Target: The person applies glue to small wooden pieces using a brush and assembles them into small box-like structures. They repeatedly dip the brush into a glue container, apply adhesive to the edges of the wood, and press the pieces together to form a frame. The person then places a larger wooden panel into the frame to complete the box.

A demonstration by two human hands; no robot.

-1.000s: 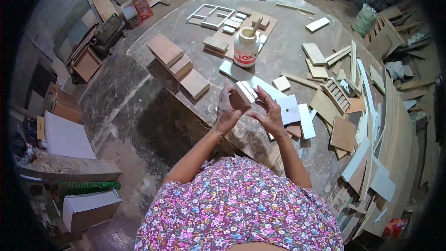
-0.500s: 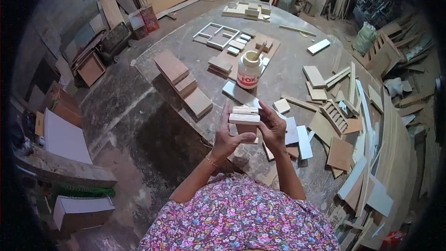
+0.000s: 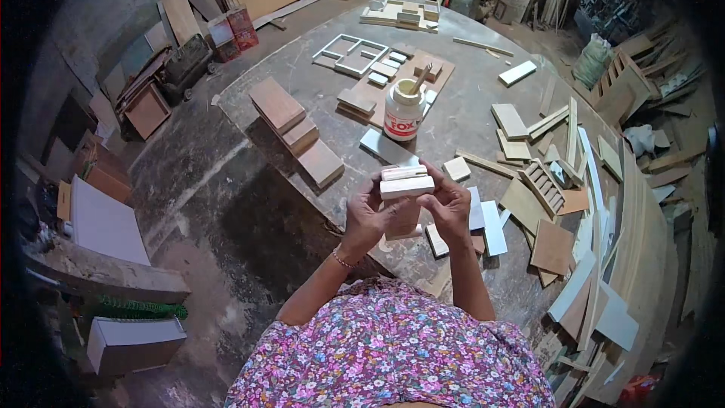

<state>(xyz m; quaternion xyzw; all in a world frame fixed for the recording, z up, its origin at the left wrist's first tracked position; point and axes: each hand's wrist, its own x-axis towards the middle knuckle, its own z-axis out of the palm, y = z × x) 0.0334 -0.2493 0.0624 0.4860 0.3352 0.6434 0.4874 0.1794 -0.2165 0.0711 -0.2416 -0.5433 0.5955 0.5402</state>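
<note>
Near the table's front edge, my left hand (image 3: 367, 217) and my right hand (image 3: 448, 208) hold a small wooden block assembly (image 3: 406, 187) between them. Its pale top piece lies across a brown flat face, with another pale strip behind it. Both hands are closed on its sides, thumbs toward me; the fingers behind it are partly hidden. Just beyond stands an open white jar (image 3: 402, 115) with a red-marked label, and a wooden-handled brush (image 3: 421, 79) leans in its mouth. A pale flat board (image 3: 387, 148) lies between the jar and my hands.
Three brown blocks (image 3: 300, 134) line the table's left edge. A white-edged frame (image 3: 352, 55) and a board with small pieces (image 3: 423, 68) lie beyond. Wood offcuts (image 3: 522, 204) cover the right side. A small wooden model (image 3: 400, 15) sits at the far end.
The wooden assembly has tilted and turned slightly in my hands, so its pale top piece now slants up to the right. My right thumb has shifted along its near side.
</note>
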